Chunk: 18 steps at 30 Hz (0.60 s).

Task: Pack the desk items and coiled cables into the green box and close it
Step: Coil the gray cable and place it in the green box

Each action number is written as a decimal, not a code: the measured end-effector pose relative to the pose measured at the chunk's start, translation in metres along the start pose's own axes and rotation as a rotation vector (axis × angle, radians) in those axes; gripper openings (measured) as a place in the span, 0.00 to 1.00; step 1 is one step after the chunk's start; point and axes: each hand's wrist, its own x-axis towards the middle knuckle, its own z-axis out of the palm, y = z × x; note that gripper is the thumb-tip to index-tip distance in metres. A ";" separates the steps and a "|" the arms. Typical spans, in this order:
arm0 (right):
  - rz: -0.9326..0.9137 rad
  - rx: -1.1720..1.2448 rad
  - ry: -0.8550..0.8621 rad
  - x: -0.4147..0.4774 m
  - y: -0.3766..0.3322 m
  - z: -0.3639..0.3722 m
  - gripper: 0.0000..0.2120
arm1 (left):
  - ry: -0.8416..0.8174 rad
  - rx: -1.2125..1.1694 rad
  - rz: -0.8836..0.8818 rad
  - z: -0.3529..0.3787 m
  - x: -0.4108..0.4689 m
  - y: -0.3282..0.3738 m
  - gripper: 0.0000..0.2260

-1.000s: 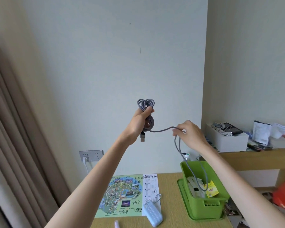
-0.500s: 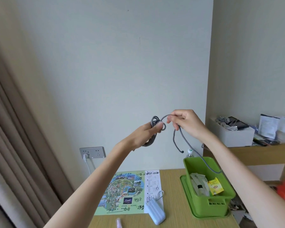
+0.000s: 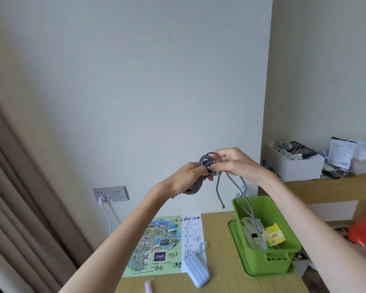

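- While the left hand [image 3: 186,176] has its fingers curled round the bundled loops of the grey cable [image 3: 193,187], the coil is held up in the air above the desk [image 3: 218,229], well apart from the green box [image 3: 268,261].
- The right hand [image 3: 235,163] pinches a single strand at the top of the coil, just beside the left hand's fingertips.
- Two lengths fall from that pinch. A short free end dangles in the air, and a longer run drops into the green box and lies among the things in it.
- The cable looks braided, light and limp. I judge that it has no shape of its own, so the loops will slacken unless the grip crosses all the turns at once.
- The best hold is likely the waist of the bundle, where the left hand has it. The loose run is better guided than tugged.
- The braid probably gives fair purchase and is not fragile. I cannot make out the connectors clearly.
- The green box stands on the right of the desk on a flat green tray [image 3: 235,231], which I take to be its lid. Inside are pale packets, a small bottle and a yellow tea bag [image 3: 275,233].
- To its left, a pale blue power bank [image 3: 195,269] lies at the edge of a printed map [image 3: 156,242], both not yet packed.
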 end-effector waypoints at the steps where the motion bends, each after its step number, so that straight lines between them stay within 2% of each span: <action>1: -0.001 -0.028 0.023 0.003 0.002 0.002 0.09 | -0.002 0.004 -0.003 0.001 0.001 -0.002 0.14; 4: -0.019 -0.173 0.128 0.009 0.009 0.008 0.11 | -0.003 -0.023 -0.005 0.003 0.004 -0.005 0.14; 7: -0.078 -0.225 0.211 0.013 0.016 0.011 0.11 | 0.015 -0.006 -0.017 0.002 0.005 -0.009 0.20; 10: -0.107 -0.265 0.255 0.016 0.019 0.012 0.11 | -0.009 -0.016 -0.009 0.000 0.006 -0.013 0.17; 13: -0.096 -0.284 0.244 0.017 0.021 0.012 0.14 | -0.014 -0.035 -0.008 0.000 0.007 -0.016 0.15; 18: -0.040 -0.316 0.147 0.016 0.022 0.010 0.11 | -0.051 0.001 -0.041 0.003 0.004 -0.020 0.13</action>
